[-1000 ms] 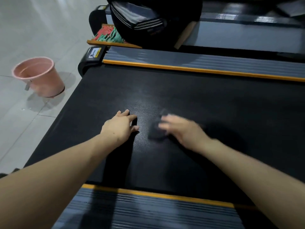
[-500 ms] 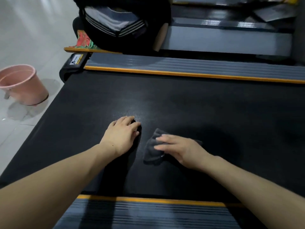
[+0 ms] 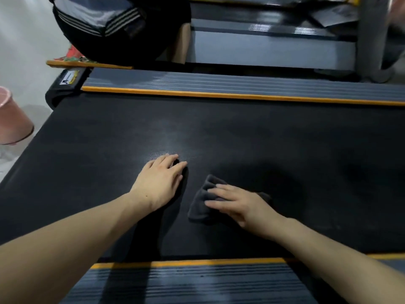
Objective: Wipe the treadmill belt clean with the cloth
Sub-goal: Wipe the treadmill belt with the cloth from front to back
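**Belt wipe in progress, mid-deck, cloth under right palm**

Belt [image 3: 263, 139] runs across in front of the person, black and textured, orange-edged rails on the near and far sides. Cloth [image 3: 202, 202] is dark, bunched, lying on the belt roughly mid-width. Right hand [image 3: 236, 205] lies flat on it, fingers spread, pressing rather than clutching. Left hand [image 3: 161, 181] is open, palm down on bare belt just beside the cloth, bracing; it holds nothing.

To do it well: flatten the cloth out so more of it bears on the belt, keep palm pressure even, overlap passes. Greyish sheen just beyond the left hand is probably glare, could be dust; view is too soft to say. Worth a pass either way.

Room: belt is open to the right and toward the far rail [image 3: 241, 95]. Near rail [image 3: 186, 263] sits close under both forearms, so pull strokes run short. Left end drops to floor; pink bucket [image 3: 13, 123] stands there, well apart. Another person [image 3: 114, 25] crouches just past the far rail, so long pushes stop at the orange strip.
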The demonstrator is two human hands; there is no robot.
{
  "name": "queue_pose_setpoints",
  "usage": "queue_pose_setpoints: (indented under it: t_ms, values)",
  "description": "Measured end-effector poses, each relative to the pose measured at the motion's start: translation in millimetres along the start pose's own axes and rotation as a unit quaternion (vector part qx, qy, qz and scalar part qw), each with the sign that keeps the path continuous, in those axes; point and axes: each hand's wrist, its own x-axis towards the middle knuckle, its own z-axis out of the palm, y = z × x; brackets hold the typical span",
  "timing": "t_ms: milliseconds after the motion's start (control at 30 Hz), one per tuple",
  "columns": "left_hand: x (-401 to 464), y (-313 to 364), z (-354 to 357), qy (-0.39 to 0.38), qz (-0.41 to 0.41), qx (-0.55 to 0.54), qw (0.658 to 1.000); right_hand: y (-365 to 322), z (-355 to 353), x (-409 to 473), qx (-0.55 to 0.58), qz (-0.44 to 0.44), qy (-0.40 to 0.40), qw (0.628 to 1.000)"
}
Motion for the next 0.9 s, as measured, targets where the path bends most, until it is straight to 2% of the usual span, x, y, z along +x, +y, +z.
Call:
queue_pose_setpoints:
  t_ms: [67,100,167,200,267,333,367,433,567,667,733,800,833,900]
  values:
    - [-7,2,2,0.003,0.009,0.006,1.000,24,-9,12,-0.021,-0.024,-0.012,0.999]
    - [-9,4,2,0.004,0.013,0.005,1.000,44,-14,25,-0.043,-0.002,0.004,0.999]
    - [-12,7,1,0.006,0.014,0.007,1.000,88,-29,52,-0.075,0.127,0.084,0.985]
    - [-13,8,0,0.003,0.011,0.009,1.000,108,-37,62,-0.084,0.209,0.117,0.967]
    - [-12,8,-1,-0.003,0.013,0.024,1.000,123,-44,72,-0.089,0.312,0.135,0.936]
    - [-10,9,-4,-0.005,0.016,0.030,0.999,109,-40,68,-0.083,0.313,0.128,0.938]
    - [-10,10,-5,-0.004,0.017,0.029,0.999,95,-34,58,-0.074,0.285,0.128,0.947]
    - [-9,10,-6,-0.001,0.023,0.029,0.999,61,-21,25,-0.057,0.211,0.111,0.969]
    - [-15,6,-9,-0.002,0.024,0.024,0.999,-6,-10,-35,0.006,0.057,0.000,0.998]
    - [-27,2,-13,-0.006,0.031,0.026,0.999,13,-21,-28,0.000,-0.002,-0.022,1.000]
    - [-36,-1,-13,-0.003,0.037,0.034,0.999,50,-23,1,-0.042,0.053,0.030,0.997]
    - [-47,-5,-16,-0.005,0.027,0.028,0.999,74,-29,34,-0.055,0.182,0.114,0.975]
    - [-53,-6,-16,-0.007,0.018,0.024,1.000,79,-31,45,-0.056,0.243,0.129,0.960]
    - [-63,-7,-14,-0.009,0.010,0.021,1.000,72,-27,51,-0.046,0.298,0.127,0.945]
